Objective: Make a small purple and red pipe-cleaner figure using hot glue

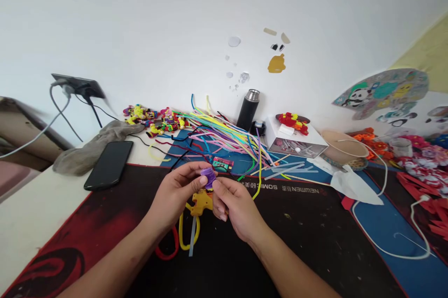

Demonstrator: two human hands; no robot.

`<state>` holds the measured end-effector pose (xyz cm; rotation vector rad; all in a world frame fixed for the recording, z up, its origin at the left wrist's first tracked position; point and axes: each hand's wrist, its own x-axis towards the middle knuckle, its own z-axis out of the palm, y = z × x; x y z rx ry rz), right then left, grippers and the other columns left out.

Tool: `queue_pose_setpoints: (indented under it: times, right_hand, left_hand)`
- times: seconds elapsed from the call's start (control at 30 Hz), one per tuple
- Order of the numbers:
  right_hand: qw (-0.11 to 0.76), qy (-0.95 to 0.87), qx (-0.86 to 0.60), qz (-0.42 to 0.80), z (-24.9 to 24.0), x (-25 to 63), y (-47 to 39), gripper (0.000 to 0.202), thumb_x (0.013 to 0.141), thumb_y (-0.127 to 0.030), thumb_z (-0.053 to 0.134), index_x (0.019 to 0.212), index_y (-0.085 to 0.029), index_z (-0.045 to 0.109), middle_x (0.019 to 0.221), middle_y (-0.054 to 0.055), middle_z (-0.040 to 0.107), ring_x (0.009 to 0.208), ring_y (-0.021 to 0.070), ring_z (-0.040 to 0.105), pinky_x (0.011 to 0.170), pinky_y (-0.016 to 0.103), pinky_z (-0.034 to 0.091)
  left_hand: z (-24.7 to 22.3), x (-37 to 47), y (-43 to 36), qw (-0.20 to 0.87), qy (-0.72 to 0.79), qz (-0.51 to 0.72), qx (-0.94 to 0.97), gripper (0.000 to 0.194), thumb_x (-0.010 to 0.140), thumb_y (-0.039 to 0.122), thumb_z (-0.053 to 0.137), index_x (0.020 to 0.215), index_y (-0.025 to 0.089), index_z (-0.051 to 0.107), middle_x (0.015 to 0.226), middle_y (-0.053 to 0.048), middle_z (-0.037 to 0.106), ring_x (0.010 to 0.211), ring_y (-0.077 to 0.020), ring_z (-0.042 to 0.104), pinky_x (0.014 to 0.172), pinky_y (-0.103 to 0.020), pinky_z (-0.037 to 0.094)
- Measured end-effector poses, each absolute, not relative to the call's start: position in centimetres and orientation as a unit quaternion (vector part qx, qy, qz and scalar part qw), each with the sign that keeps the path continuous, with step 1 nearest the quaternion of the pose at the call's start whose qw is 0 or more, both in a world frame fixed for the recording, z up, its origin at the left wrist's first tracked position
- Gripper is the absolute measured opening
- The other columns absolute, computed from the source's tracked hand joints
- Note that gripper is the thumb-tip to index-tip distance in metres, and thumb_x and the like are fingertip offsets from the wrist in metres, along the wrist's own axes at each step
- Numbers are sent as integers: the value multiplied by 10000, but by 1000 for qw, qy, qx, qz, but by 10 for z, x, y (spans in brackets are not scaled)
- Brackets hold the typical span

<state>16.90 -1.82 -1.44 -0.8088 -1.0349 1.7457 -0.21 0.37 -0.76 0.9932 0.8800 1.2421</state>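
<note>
A purple coiled pipe cleaner [208, 178] is pinched in the fingertips of my left hand [180, 186], near the middle of the view. My right hand [233, 200] meets it from the right, thumb and fingers closed at the coil's lower edge, and both hands appear to grip it. Just below the coil lies a yellow glue gun [201, 202], partly hidden by my hands, with a translucent glue stick [192, 237] jutting toward me. Beside the stick are a yellow loop [181, 232] and a red loop [177, 239] on the black mat.
Many coloured pipe cleaners [224, 132] lie behind my hands. A black thermos [248, 110] and a white box [297, 139] stand near the wall. A phone [109, 166] rests at left. A white cable [392, 255], tissue [355, 186] and red-and-white flowers [423, 167] are at right.
</note>
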Motion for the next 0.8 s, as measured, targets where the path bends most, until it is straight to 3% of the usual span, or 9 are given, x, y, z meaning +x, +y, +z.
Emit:
queue_pose_setpoints:
  times: [0.57,0.8]
  right_hand:
    - [448,-428,-337,709,-15,167,-21,434,895,-582,866,930,-201,661,559,-115,447,449,67,319,464,237,272]
    - [433,-467,-365,679,-12,167,-22,529,903,-707,793,973,-200,661,597,-103,464,457,80,384,459,242,305]
  left_hand:
    - [-8,-1,3,619,378,534,435,394,735,436,1013,1043,232,874,977,-64,845,910,-213,755,842,-290,594]
    - [-5,0,2,597,383,550,440,342,741,388,1014,970,223,822,906,-18,793,840,-167,702,772,-242,561]
